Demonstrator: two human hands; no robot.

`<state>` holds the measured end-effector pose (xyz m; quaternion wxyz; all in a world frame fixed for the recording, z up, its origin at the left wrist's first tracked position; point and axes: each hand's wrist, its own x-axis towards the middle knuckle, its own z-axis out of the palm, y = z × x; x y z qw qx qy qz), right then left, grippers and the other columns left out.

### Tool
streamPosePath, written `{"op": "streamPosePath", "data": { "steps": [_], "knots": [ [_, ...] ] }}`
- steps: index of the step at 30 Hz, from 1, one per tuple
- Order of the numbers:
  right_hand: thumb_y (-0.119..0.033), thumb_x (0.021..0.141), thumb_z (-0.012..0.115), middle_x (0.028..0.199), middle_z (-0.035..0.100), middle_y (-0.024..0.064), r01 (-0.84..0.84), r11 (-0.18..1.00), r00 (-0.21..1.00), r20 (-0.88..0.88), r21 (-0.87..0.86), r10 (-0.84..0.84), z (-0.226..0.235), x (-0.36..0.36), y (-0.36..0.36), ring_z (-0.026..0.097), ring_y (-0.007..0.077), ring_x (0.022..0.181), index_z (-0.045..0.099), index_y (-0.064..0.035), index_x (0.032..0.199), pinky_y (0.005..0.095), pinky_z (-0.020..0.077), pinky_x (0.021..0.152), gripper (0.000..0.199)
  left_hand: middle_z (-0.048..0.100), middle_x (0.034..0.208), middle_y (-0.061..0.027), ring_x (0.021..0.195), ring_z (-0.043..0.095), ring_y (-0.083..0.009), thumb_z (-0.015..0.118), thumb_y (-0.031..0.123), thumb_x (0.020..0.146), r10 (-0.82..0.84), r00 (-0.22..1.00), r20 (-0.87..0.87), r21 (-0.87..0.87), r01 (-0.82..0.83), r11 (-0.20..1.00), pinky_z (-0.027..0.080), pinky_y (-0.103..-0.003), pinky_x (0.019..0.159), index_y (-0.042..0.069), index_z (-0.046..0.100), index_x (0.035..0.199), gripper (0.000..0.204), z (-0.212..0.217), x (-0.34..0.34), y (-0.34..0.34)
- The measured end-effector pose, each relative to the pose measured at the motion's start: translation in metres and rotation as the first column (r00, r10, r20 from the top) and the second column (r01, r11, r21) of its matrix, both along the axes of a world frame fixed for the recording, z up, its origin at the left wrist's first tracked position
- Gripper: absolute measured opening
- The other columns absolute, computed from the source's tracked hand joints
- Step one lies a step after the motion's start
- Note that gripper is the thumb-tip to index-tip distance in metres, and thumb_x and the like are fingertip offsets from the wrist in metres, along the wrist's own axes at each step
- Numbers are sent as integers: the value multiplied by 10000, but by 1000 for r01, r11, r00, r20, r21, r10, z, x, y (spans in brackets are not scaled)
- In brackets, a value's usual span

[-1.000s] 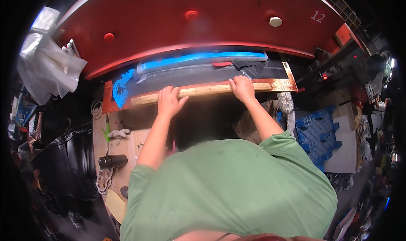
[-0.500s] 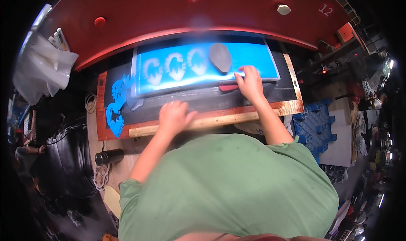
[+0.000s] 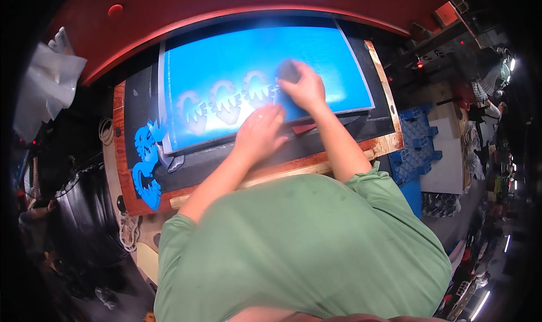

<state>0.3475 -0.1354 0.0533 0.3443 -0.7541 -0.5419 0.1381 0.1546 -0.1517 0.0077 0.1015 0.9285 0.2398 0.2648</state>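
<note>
A blue sheet (image 3: pixel 226 51) lies on the dark board, with a row of toothed, pointed cut-outs (image 3: pixel 227 103) along its near side. My right hand (image 3: pixel 307 87) is closed on a grey, leaf-shaped cutting die (image 3: pixel 287 70) to the right of that row. The palm and fingers hide much of the die. My left hand (image 3: pixel 259 131) reaches over the sheet's near edge, fingers stretched toward the die's near end. It holds nothing that I can see. Cut blue toothed pieces (image 3: pixel 148 189) lie in a heap left of the sheet.
A red press beam (image 3: pixel 197 17) spans the far side. The dark board has a wooden rim (image 3: pixel 389 113). A flat red item (image 3: pixel 304 129) lies by the sheet's near edge. Clear plastic (image 3: pixel 48 87) hangs at far left; a blue pallet (image 3: pixel 415 144) stands on the right.
My right hand has moved left and taken hold of the die. My left hand has come from the board's near edge up and right onto the sheet. The view has shifted and tilted.
</note>
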Motion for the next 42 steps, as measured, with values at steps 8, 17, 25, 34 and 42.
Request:
{"op": "streamPosePath", "data": {
  "steps": [8, 17, 25, 34, 42],
  "knots": [
    [-231, 913, 672, 912, 681, 79, 207, 975, 199, -979, 84, 42, -3, 63, 3, 655, 161, 757, 640, -14, 1142, 288, 541, 638, 317, 581, 1330, -114, 1246, 533, -322, 789, 336, 750, 24, 999, 22, -110, -21, 994, 415, -445, 1054, 61, 593, 1241, 596, 4, -4, 3],
    [-244, 884, 711, 1134, 668, 144, 92, 987, 635, -772, 130, 42, 10, 74, -5, 667, 184, 964, 581, 34, 1284, 306, 551, 817, 505, 615, 1079, -146, 1035, 574, -328, 793, 285, 753, 185, 979, 84, -92, -177, 980, 445, -445, 914, 31, 663, 1064, 422, 18, 15, 14],
    [-372, 685, 775, 1374, 577, 122, 64, 996, 943, 332, -64, -39, 6, 48, -16, 576, 396, 1131, 699, -115, 1192, 462, 460, 987, 574, 584, 1146, -136, 1107, 547, -339, 820, 276, 715, 190, 980, 61, -92, -184, 979, 439, -446, 966, 41, 643, 1148, 523, 13, 22, 4],
    [-387, 743, 750, 1428, 517, 160, 24, 1000, 962, 274, -16, -19, -7, 50, -16, 538, 400, 1189, 655, -110, 1247, 470, 432, 1010, 583, 584, 1168, -152, 1119, 552, -351, 835, 219, 691, 197, 980, 2, -81, -196, 977, 448, -443, 959, 35, 636, 1154, 537, 13, 20, 6],
    [-220, 829, 719, 1196, 597, 185, 45, 960, 922, 358, 277, -147, -24, 56, -128, 548, 370, 1137, 610, -15, 1168, 447, 418, 979, 412, 576, 1175, -189, 1106, 560, -382, 823, 162, 688, 0, 992, 126, -70, 9, 997, 459, -468, 921, 16, 633, 1111, 486, 18, -3, -13]
  ]
}}
